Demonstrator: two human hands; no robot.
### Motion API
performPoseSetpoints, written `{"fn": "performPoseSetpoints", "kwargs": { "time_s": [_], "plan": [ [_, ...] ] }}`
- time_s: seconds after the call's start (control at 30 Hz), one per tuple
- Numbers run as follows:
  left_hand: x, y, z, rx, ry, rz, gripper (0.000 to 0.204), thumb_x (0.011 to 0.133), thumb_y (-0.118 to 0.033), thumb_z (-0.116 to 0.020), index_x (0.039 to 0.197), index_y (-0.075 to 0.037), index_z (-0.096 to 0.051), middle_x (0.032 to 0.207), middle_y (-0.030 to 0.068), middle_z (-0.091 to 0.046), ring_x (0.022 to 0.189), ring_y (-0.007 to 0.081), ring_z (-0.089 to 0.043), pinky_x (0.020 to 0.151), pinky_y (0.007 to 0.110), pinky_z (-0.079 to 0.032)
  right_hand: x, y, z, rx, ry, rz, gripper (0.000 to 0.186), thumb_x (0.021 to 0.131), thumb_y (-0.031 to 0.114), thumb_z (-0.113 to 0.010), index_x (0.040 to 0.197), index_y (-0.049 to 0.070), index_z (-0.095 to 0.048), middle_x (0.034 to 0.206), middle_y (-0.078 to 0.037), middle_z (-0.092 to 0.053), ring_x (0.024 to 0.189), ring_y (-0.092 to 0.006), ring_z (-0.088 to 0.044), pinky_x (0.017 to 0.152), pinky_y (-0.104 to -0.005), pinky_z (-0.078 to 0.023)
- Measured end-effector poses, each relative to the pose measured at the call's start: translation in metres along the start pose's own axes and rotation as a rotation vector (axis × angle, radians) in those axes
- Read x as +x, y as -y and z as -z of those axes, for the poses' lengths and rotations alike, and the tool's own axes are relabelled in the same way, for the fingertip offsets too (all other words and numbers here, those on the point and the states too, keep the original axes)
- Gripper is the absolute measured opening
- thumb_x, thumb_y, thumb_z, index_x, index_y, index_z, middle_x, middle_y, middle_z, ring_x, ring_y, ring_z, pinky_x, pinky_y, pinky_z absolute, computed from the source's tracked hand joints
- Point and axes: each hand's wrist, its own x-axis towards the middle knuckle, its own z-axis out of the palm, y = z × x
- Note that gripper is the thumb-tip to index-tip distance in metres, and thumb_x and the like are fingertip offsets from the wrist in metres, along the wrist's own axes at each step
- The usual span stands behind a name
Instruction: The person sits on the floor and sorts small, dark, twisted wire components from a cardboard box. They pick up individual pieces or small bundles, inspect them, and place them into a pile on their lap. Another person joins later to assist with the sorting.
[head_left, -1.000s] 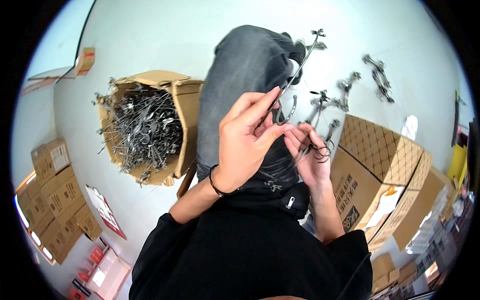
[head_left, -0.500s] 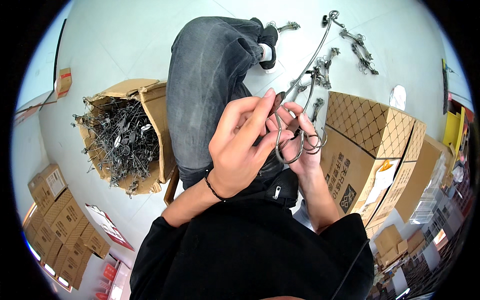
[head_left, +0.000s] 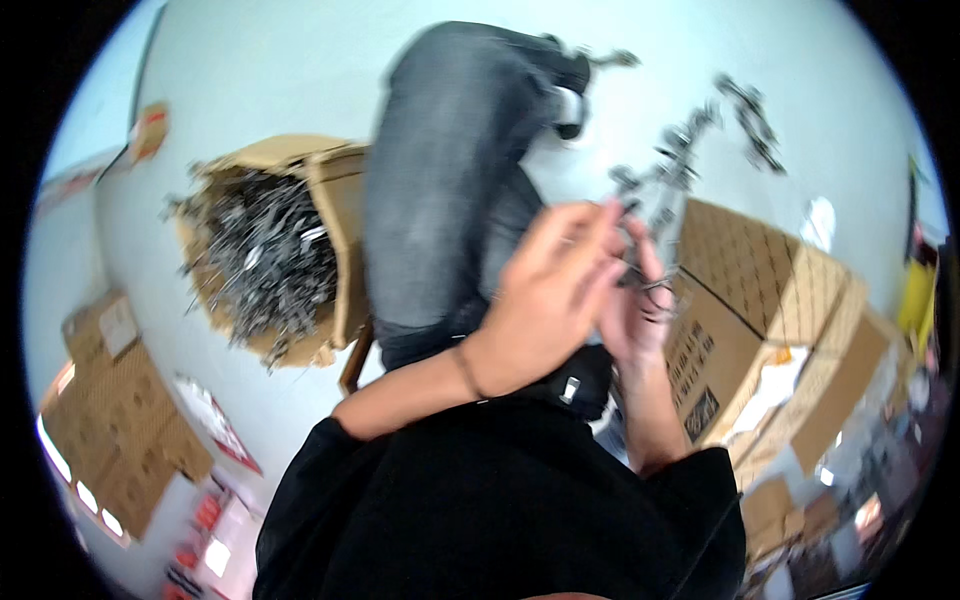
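Observation:
Both hands are close together in front of my lap, smeared by motion. My left hand [head_left: 545, 300] is closed, its fingers pressed together around a dark bit of the bent metal wire piece near the fingertips. My right hand [head_left: 632, 325] faces it, with thin wire loops [head_left: 657, 290] of that piece around its fingers. Most of the piece is hidden or blurred. Beyond the hands, on the pale floor, lie several dark metal wire pieces [head_left: 682, 140], with a further bundle [head_left: 750, 120] to their right.
An open cardboard box [head_left: 345, 250] full of tangled wire pieces [head_left: 262, 255] stands left of my leg [head_left: 435, 180]. A large carton [head_left: 735, 270] is close on my right. Stacked cartons [head_left: 125, 430] stand at the lower left. A small box [head_left: 150, 130] sits at the far left.
The view has shifted, and the hands have come closer together. The long wire that stretched away from them over the floor no longer shows.

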Motion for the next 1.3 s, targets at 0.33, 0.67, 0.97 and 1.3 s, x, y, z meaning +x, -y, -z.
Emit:
{"fn": "performPoseSetpoints", "kwargs": {
  "time_s": [0.33, 0.67, 0.97, 1.3],
  "plan": [
    [-0.034, 0.006, 0.028, 0.482, 0.370, -0.282, 0.039, 0.080, -0.016, -0.063, 0.113, 0.005, -0.064, 0.127, 0.0211, -0.057, 0.124, 0.0326, -0.052, 0.107, 0.057, -0.035, 0.012, -0.006, 0.033, 0.228, -0.180, -0.152, 0.022, 0.103, 0.023, -0.050, 0.107, 0.003, -0.059, 0.102, -0.008, -0.062, 0.097, -0.0190, -0.058, 0.088, -0.0347, -0.050],
    [-0.033, 0.136, 0.354, 1.241, -0.490, 0.525, 0.016, 0.089, -0.010, -0.059, 0.098, -0.001, -0.070, 0.097, 0.0183, -0.069, 0.089, 0.0354, -0.067, 0.077, 0.044, -0.055, 0.018, 0.000, 0.013, 0.376, 0.034, -0.199, 0.023, 0.106, 0.023, -0.044, 0.102, 0.000, -0.049, 0.080, -0.003, -0.041, 0.065, -0.0115, -0.039, 0.060, -0.0251, -0.039],
    [-0.021, 0.289, 0.478, 1.675, 0.433, 0.327, 0.013, 0.085, -0.011, -0.058, 0.083, -0.005, -0.069, 0.086, 0.0155, -0.070, 0.089, 0.0332, -0.068, 0.107, 0.048, -0.038, 0.014, -0.009, 0.018, 0.315, -0.079, -0.236, 0.023, 0.105, 0.022, -0.046, 0.114, 0.001, -0.051, 0.078, -0.003, -0.044, 0.064, -0.0096, -0.042, 0.057, -0.0227, -0.040],
    [0.020, 0.193, 0.471, 1.741, 0.480, 0.300, 0.015, 0.083, -0.010, -0.059, 0.072, -0.002, -0.066, 0.077, 0.0185, -0.068, 0.077, 0.0347, -0.069, 0.068, 0.043, -0.057, 0.012, -0.015, 0.011, 0.329, -0.076, -0.259, 0.022, 0.105, 0.021, -0.046, 0.111, 0.000, -0.051, 0.079, -0.003, -0.045, 0.064, -0.0102, -0.043, 0.059, -0.0235, -0.041]
  ]
}}
